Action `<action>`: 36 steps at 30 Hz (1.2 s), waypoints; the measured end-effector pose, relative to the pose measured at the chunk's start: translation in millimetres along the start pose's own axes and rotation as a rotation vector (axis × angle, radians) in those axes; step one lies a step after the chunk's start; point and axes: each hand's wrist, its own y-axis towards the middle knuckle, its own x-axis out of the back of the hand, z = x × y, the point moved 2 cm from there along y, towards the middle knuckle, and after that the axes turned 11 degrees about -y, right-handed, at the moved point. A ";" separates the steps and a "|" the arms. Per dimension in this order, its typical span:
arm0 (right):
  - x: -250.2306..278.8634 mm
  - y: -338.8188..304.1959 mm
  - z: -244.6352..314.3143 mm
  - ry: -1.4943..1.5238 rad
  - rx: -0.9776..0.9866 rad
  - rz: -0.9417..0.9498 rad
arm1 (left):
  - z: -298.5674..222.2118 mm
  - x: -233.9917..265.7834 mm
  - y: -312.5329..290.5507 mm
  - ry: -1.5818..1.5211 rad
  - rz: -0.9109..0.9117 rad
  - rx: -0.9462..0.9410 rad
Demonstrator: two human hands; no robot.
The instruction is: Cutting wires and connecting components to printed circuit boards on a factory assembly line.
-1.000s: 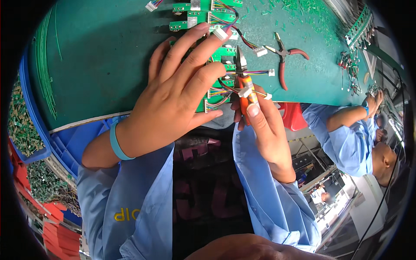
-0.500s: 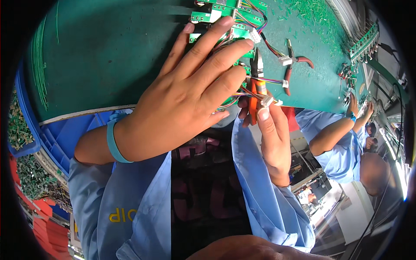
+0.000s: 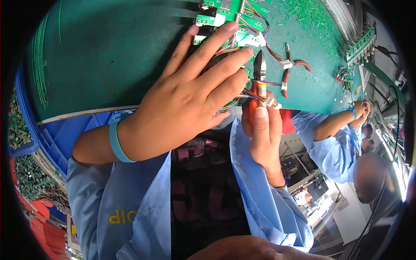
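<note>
My left hand (image 3: 186,97), with a blue band at its wrist, lies with fingers stretched out and spread over a row of green circuit boards (image 3: 210,20). Its fingertips touch the boards and partly cover them. Bundles of coloured wires run from the boards to white connectors (image 3: 260,40). In my right hand (image 3: 264,134) is a pair of cutters (image 3: 260,65) with orange handles, jaws pointing away from me beside the boards. A white connector (image 3: 269,101) on wires lies against the cutters near my right fingers.
Red-handled pliers (image 3: 286,78) lie on the green table (image 3: 108,52) to the right. Green scraps (image 3: 312,17) are scattered at the far right. Thin green strips (image 3: 39,65) lie at the left. A blue bin (image 3: 65,134) stands below the left edge. A co-worker (image 3: 331,136) sits at the right.
The cutters have turned more upright and shifted slightly right, clear of the boards' edge. The boards and left fingers have shifted slightly right. The co-worker's hands have come together.
</note>
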 end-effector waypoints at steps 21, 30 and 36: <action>-0.7 14.7 4.2 0.131 0.020 -0.037 | 4.8 -3.1 1.0 0.053 -0.077 0.001; 4.0 20.9 -3.9 0.190 0.001 0.020 | 2.6 -0.9 3.4 0.090 -0.078 -0.001; 3.5 33.8 6.2 0.367 0.166 0.071 | 1.2 2.6 4.6 0.068 -0.051 0.019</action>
